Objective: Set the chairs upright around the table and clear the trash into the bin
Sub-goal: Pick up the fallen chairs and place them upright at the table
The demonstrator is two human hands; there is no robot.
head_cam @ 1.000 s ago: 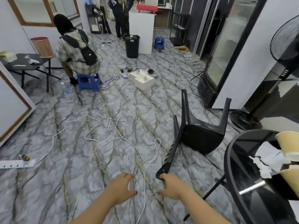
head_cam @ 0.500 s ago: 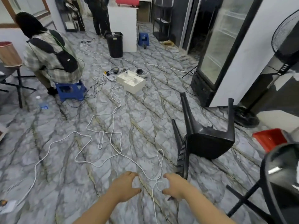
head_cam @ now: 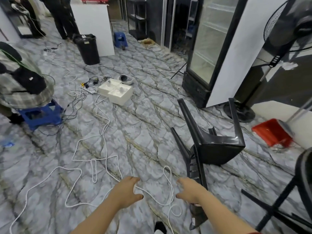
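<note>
A black plastic chair (head_cam: 217, 149) lies tipped over on the marble floor, legs pointing up and away, its slatted backrest running down toward me. My right hand (head_cam: 189, 190) hovers right beside the backrest's left edge, fingers spread and curled; the backrest passes under my wrist. My left hand (head_cam: 126, 191) is open over a white cable, holding nothing. The black round table (head_cam: 303, 174) shows only its rim at the right edge. A black bin (head_cam: 87, 48) stands far back beside a white counter.
White cables (head_cam: 104, 132) loop across the floor between me and two white boxes (head_cam: 116, 92). A person sits on a blue stool (head_cam: 40, 114) at left. A red dustpan (head_cam: 271, 132), a standing fan base (head_cam: 243, 112) and a glass-door fridge (head_cam: 206, 48) line the right side.
The view swung left and the table with its trash slid out to the right edge. My right hand, earlier closed on the backrest's tip, now has its fingers spread beside it.
</note>
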